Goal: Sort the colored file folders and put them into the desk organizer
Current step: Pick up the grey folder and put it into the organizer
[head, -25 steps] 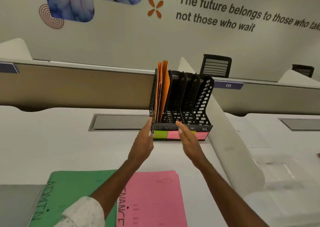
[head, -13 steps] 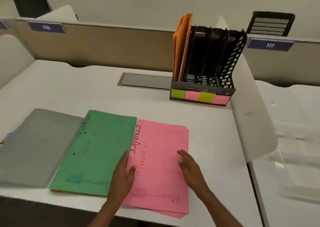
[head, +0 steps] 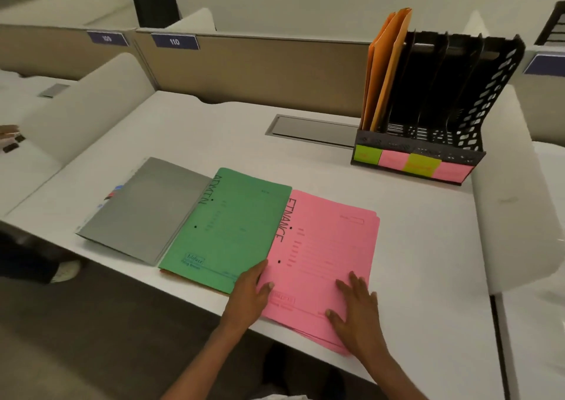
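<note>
A stack of pink folders [head: 324,246] marked FINANCE lies near the desk's front edge. My left hand [head: 249,297] rests flat on its left edge where it meets the green ADMIN folder [head: 226,225]. My right hand [head: 356,311] lies flat on the pink stack's lower right part. A grey folder [head: 143,213] lies left of the green one. The black desk organizer [head: 452,93] stands at the back right, with orange folders [head: 386,69] upright in its leftmost slot and green and pink sticky labels along its base.
A white curved divider [head: 513,204] borders the desk on the right, another [head: 88,106] on the left. A metal cable flap [head: 312,130] sits in the desk by the beige partition [head: 250,72]. Another person's hand [head: 9,133] shows at the far left.
Both hands came back from the organizer's base down to the pink folder stack. My view swung down and left, and the hands have settled nearer the stack's front edge.
</note>
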### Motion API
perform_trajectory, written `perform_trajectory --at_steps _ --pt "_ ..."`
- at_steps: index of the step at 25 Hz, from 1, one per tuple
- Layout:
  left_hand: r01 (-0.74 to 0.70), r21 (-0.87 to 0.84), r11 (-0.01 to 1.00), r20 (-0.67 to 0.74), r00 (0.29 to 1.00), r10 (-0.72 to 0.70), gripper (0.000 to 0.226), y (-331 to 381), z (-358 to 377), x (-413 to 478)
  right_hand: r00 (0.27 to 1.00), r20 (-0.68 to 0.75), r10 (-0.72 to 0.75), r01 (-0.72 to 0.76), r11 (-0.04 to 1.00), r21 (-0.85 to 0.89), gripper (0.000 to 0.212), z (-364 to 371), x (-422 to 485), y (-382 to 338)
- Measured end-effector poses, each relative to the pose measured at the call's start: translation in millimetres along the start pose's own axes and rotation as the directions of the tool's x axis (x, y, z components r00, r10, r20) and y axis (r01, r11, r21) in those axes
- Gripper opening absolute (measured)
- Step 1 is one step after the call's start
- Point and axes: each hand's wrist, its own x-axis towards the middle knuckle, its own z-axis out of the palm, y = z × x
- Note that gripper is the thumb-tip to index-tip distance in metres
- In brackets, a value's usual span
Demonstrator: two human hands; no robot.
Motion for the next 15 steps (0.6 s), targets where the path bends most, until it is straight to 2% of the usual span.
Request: perform_trajectory --at_steps 2,7,15 --pt "0.003 -0.012 1.0 -0.03 1.0 -0.003 0.058 0 -8 0 1.0 0.013 -0.02 0.021 0.999 -0.044 0.067 2 2 -15" --pt "0.034 0.006 0.999 -0.116 0.993 -0.033 0.059 -16 -48 8 0.984 0.039 -0.171 0.172 0.985 0.0 0.068 11 20 -67" --pt "0.093 0.014 0.996 -0.373 0.924 -0.081 0.057 -107 -199 39 0.917 0.109 -0.384 0.376 0.923 0.085 0.069 58 78 -227"
